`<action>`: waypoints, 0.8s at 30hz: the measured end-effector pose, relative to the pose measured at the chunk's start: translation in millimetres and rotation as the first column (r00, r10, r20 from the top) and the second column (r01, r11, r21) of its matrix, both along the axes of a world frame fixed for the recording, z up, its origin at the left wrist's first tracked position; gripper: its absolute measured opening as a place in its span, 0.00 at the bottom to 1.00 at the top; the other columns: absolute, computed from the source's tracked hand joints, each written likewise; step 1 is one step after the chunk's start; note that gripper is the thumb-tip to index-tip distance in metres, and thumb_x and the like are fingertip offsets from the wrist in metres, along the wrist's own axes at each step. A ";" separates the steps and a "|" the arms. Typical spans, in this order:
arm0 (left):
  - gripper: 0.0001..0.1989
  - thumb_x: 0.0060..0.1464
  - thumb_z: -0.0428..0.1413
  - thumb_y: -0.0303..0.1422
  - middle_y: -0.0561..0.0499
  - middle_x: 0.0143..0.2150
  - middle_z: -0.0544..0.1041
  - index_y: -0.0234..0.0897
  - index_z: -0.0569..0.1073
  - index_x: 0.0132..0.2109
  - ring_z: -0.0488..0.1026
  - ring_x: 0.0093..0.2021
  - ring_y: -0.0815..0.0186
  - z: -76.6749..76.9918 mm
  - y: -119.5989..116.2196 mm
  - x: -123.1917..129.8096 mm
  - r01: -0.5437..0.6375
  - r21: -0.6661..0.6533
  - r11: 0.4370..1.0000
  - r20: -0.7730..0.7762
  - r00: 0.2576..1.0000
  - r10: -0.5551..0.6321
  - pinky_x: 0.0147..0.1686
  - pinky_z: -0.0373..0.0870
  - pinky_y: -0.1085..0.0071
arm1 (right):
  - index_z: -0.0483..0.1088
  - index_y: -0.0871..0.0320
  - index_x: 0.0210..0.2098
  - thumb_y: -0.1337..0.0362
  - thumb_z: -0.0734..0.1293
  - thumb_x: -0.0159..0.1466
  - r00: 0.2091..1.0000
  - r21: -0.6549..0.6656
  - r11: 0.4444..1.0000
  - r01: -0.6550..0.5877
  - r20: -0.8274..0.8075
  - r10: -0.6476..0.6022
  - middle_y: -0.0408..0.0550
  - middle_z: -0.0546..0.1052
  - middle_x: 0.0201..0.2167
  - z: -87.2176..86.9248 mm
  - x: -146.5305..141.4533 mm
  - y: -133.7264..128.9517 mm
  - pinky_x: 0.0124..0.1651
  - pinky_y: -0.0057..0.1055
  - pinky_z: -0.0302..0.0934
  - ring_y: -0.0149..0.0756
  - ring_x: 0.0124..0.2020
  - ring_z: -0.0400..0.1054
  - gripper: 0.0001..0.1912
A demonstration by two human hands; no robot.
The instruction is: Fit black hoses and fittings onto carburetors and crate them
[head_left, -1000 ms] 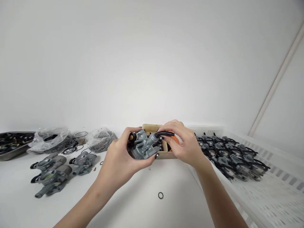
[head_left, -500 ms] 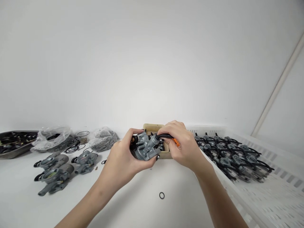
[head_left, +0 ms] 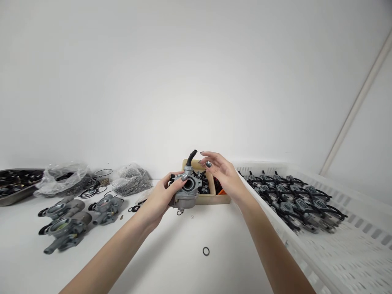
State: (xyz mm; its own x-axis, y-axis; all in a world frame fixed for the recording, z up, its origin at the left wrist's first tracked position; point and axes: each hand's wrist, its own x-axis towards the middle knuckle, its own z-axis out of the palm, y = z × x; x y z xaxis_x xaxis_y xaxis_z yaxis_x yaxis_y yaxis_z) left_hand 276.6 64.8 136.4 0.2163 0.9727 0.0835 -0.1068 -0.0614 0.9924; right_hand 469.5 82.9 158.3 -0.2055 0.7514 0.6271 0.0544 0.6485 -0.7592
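As left hand [head_left: 159, 200] holds carburetor [head_left: 186, 190] | right hand [head_left: 222, 173] open | box [head_left: 219, 199] behind | crate [head_left: 266, 168] beside

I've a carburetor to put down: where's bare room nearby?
The bare white table in front of the tan box is the free patch, bordered by the loose carburetors on the left and the white crate, with one black O-ring on it. Crowded: the crate's packed carburetors and the bags at back left.
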 end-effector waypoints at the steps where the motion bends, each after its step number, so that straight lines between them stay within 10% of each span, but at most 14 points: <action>1: 0.25 0.49 0.61 0.49 0.49 0.43 0.77 0.42 0.70 0.51 0.72 0.38 0.68 0.1 -0.9 -0.3 0.008 0.000 1.000 0.007 1.000 -0.008 0.29 0.66 0.78 | 0.69 0.52 0.50 0.54 0.65 0.64 1.000 -0.014 1.000 -0.007 0.004 0.008 0.50 0.75 0.46 0.2 -0.4 -0.2 0.56 0.39 0.62 0.38 0.52 0.68 0.17; 14: 0.28 0.44 0.63 0.51 0.47 0.38 0.75 0.38 0.73 0.46 0.71 0.33 0.66 4.4 -20.3 4.2 0.264 0.033 0.964 -0.001 0.964 -0.264 0.27 0.64 0.75 | 0.78 0.52 0.33 0.51 0.70 0.60 0.952 -0.004 0.959 -0.285 -0.122 0.282 0.48 0.74 0.47 -4.3 -3.3 -0.3 0.51 0.36 0.64 0.39 0.50 0.68 0.12; 24: 0.25 0.45 0.63 0.52 0.49 0.40 0.74 0.40 0.72 0.44 0.71 0.40 0.65 10.6 -27.8 1.3 0.271 0.094 0.958 -0.010 0.963 -0.271 0.35 0.67 0.75 | 0.75 0.55 0.29 0.50 0.67 0.62 0.971 0.140 0.975 -0.175 -0.140 0.194 0.47 0.74 0.37 3.7 -21.2 -19.8 0.43 0.31 0.66 0.35 0.40 0.69 0.16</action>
State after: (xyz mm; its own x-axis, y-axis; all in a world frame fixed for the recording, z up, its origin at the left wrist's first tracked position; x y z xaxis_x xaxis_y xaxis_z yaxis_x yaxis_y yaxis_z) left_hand 277.9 36.9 147.0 0.4703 0.8654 0.1728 -0.1352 -0.1228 0.9832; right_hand 448.3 63.1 162.1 -0.2284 0.6224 0.7486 -0.1848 0.7272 -0.6610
